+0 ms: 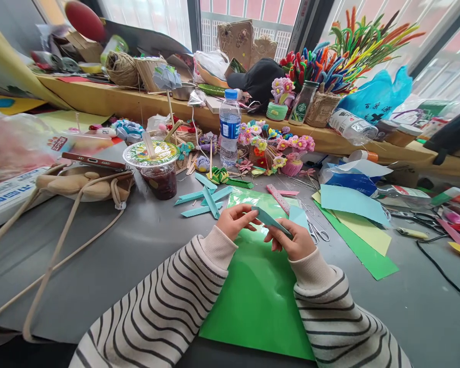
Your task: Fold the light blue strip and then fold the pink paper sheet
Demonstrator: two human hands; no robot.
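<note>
1. A grey worktable [111, 255] filled the frame, backed by a wooden ledge [138, 102] under bright windows across the top of the picture, crowded with craft clutter.
2. At centre, both hands met over a glossy green sheet [253, 296] that ran from mid-frame down to the lower edge.
3. The left hand [235, 220], just left of centre, had its fingers curled and pinching the upper left end of a folded teal paper strip [270, 221].
4. The right hand [293, 240], just right of centre, gripped the strip's lower right end between thumb and fingers, so the strip lay slanted between the two hands, above the green sheet.
5. Both arms wore cream sleeves with dark stripes, coming in from the bottom of the frame.
6. Above and left of the hands, several finished teal strips [205, 197] lay crossed on the table.
7. Just right of the right hand lay a pair of scissors [318, 232], and beyond them, at right centre, loose sheets of light blue, yellow and green paper [352, 220].
8. A water bottle [229, 128] stood upright at upper centre, with a lidded drink cup [157, 168] to its lower left.
9. A phone [94, 161] rested on a beige bag [80, 186] at centre left.
</note>
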